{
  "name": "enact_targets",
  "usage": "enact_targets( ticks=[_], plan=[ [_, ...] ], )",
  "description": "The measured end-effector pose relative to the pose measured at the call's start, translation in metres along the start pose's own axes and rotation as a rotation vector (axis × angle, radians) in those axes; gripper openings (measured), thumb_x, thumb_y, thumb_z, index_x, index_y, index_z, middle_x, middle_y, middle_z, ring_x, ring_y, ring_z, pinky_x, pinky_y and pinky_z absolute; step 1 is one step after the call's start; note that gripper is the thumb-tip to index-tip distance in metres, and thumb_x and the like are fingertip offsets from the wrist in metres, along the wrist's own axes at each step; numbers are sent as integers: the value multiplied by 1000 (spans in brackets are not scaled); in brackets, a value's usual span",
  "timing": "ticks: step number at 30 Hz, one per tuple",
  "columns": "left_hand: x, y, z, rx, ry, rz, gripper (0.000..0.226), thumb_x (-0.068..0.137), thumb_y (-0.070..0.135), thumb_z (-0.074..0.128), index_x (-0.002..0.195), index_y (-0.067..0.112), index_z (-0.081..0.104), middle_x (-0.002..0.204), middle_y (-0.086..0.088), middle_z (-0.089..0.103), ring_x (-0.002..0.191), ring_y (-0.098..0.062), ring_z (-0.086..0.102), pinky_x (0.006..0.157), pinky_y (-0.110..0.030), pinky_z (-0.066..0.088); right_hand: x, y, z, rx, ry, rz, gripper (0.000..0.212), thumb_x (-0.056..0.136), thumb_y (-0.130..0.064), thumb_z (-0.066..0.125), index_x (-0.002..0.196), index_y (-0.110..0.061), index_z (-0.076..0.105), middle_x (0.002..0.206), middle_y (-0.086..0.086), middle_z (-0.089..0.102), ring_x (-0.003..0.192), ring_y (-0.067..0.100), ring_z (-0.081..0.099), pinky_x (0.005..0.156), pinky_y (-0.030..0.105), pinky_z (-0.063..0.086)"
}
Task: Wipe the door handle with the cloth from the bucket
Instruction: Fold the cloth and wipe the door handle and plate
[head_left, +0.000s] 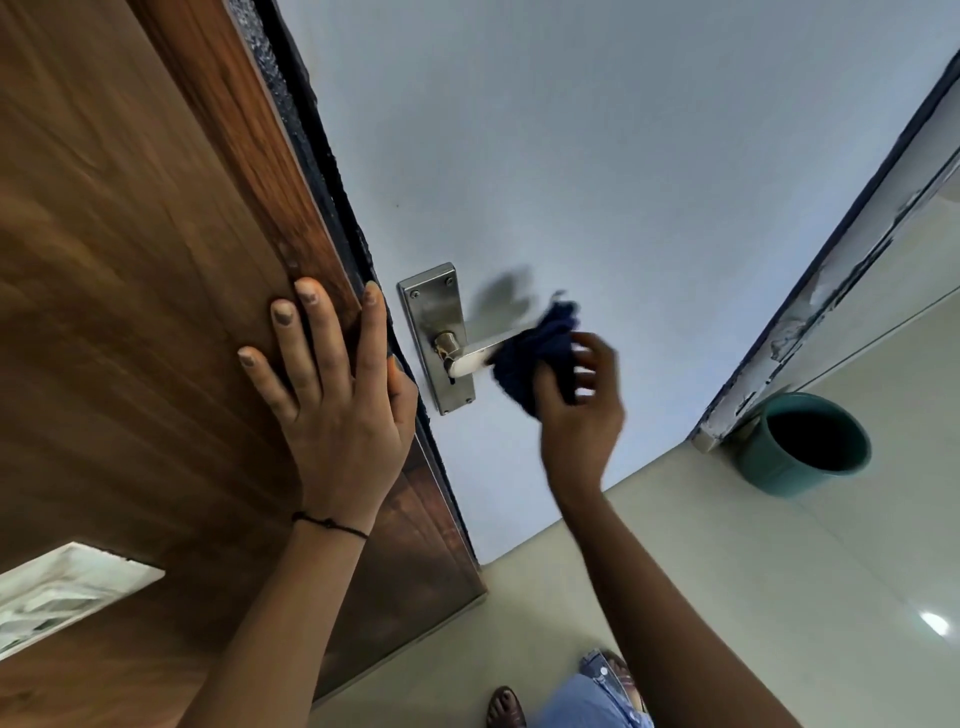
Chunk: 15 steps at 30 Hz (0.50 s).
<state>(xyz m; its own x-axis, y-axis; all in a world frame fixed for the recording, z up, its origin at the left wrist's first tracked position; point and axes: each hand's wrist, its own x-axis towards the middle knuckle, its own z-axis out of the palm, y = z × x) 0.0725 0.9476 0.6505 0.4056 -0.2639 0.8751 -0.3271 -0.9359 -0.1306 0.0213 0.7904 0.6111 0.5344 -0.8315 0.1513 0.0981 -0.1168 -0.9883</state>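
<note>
A steel lever door handle sits on a steel backplate on the pale blue-white door. My right hand grips a dark blue cloth, which wraps the outer end of the lever; the hand and cloth are blurred. My left hand lies flat with fingers spread on the brown wooden panel, its thumb hooked round the door's dark edge beside the backplate. A teal bucket stands on the floor at the right, by the foot of the door frame.
The pale door face fills the middle. A worn door frame runs down the right side. Pale glossy floor tiles lie below, with my sandalled feet and blue trouser leg at the bottom edge.
</note>
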Motion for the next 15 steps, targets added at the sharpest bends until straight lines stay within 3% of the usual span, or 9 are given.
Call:
enact_targets(
  ticks=[4, 8, 10, 12, 15],
  plan=[
    [0, -1, -1, -12, 7, 10, 69, 95, 22, 48, 151, 20, 8, 148, -21, 15, 146, -22, -18, 117, -44, -13, -38, -3, 25, -190, -264, -243, 38, 79, -24, 65, 114, -35, 57, 105, -8, 62, 95, 14, 58, 76, 33, 54],
    [0, -2, -1, -12, -1, 13, 69, 94, 23, 49, 151, 20, 10, 148, -21, 15, 146, -22, -18, 116, -44, -13, 1, 3, 7, -154, -38, -89, 37, 77, -20, 65, 112, -30, 64, 102, -6, 62, 94, 18, 60, 80, 40, 53],
    [-1, -1, -1, -13, -1, 8, 68, 94, 23, 49, 151, 20, 11, 148, -20, 15, 145, -20, -21, 116, -45, -13, 19, 5, -1, -223, 18, -86, 37, 78, -19, 64, 114, -27, 65, 105, -4, 62, 100, 18, 59, 81, 34, 51],
    [-1, -1, 0, -10, 3, 11, 69, 94, 22, 49, 151, 20, 10, 148, -21, 16, 145, -19, -21, 117, -45, -12, 16, 1, 4, -302, -47, -216, 38, 77, -20, 65, 114, -26, 67, 104, -1, 62, 101, 19, 56, 77, 28, 47],
    [-1, -1, 0, -20, 10, 14, 69, 94, 22, 50, 151, 20, 11, 148, -21, 16, 145, -20, -20, 117, -45, -12, -4, -1, 18, -474, -183, -510, 36, 74, -21, 69, 110, -24, 71, 96, 4, 65, 87, 23, 56, 69, 31, 44]
  ],
)
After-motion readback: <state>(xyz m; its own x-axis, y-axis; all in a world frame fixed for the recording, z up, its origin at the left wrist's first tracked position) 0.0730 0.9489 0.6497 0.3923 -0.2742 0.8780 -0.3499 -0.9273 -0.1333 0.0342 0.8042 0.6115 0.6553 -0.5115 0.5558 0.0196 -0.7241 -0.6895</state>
